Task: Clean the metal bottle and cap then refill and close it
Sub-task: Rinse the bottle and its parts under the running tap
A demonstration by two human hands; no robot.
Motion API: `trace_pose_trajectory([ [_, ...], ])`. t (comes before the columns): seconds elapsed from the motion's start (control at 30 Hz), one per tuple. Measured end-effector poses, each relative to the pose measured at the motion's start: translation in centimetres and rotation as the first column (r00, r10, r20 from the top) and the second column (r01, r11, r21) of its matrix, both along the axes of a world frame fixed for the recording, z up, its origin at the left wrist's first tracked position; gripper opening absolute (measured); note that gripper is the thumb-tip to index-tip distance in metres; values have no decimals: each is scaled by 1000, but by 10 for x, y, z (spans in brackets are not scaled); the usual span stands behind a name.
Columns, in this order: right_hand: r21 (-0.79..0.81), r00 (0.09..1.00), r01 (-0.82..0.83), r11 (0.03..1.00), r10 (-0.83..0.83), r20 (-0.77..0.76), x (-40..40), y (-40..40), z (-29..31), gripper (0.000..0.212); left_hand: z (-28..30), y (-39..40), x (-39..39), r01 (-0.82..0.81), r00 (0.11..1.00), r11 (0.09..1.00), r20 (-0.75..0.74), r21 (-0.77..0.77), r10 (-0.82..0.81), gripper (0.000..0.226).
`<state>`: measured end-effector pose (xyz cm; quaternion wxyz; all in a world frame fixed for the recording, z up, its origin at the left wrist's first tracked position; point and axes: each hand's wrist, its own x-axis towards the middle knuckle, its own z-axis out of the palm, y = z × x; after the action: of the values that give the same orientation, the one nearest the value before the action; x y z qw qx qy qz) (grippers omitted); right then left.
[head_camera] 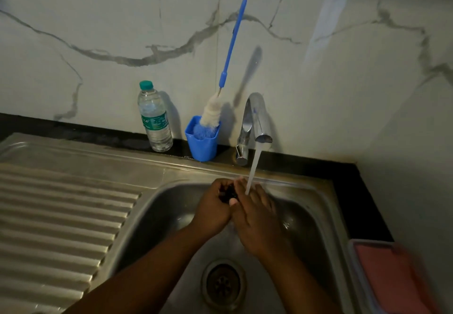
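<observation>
Over the steel sink (pixel 316 206), both my hands meet under the running water (pixel 253 169) from the tap (pixel 257 117). My left hand (pixel 213 210) curls round a small dark cap (pixel 229 193), mostly hidden between the fingers. My right hand (pixel 257 218) lies against it with fingers fairly straight, the stream hitting its fingers. A blue-handled bottle brush (pixel 228 68) stands in a blue cup (pixel 202 139) at the back. No metal bottle is in view.
A clear plastic water bottle (pixel 154 117) with a green cap stands on the dark ledge left of the cup. The ribbed drainboard (pixel 61 215) lies to the left. The drain (pixel 224 284) is below my arms. A pink-lidded box (pixel 389 277) sits at the right.
</observation>
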<state>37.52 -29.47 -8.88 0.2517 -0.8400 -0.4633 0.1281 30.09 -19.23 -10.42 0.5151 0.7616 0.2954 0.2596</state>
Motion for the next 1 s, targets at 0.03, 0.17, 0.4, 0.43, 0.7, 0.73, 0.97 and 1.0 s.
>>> trace_pose_trajectory([
  [0.03, -37, 997, -19, 999, 22, 69, -2, -4, -1, 78, -4, 2, -2, -19, 1000, 1000, 15, 3, 19, 19],
  [0.17, -57, 994, 91, 994, -87, 63, 4, -9, -9, 79, -17, -7, -10, 72, 996, 997, 49, 7, -73, 31],
  [0.4, -112, 998, -2, 994, 8, 58, -13, -13, 11, 76, -16, -9, -9, 32, 991, 999, 128, 18, -34, 43],
  [0.43, -110, 997, -2, 994, 10, 71, -13, -15, 8, 83, -16, -7, -9, 31, 990, 999, 139, 21, -34, 43],
  [0.7, -112, 995, 76, 991, -83, -63, -5, -8, 6, 79, -18, -25, -9, 82, 989, 996, 125, 22, -84, 26],
  [0.73, -124, 998, 37, 992, -43, -45, -9, -10, 8, 73, -17, -21, -9, 58, 991, 998, 119, 5, -58, 34],
  [0.97, 220, 770, 297, 929, -97, -631, -9, -8, 6, 60, -4, -16, -3, 135, 991, 930, 55, -342, -123, 15],
  [1.0, 225, 637, 421, 879, -109, -763, -6, -2, 6, 54, -3, -22, -2, 148, 989, 878, 65, -455, -133, 14],
])
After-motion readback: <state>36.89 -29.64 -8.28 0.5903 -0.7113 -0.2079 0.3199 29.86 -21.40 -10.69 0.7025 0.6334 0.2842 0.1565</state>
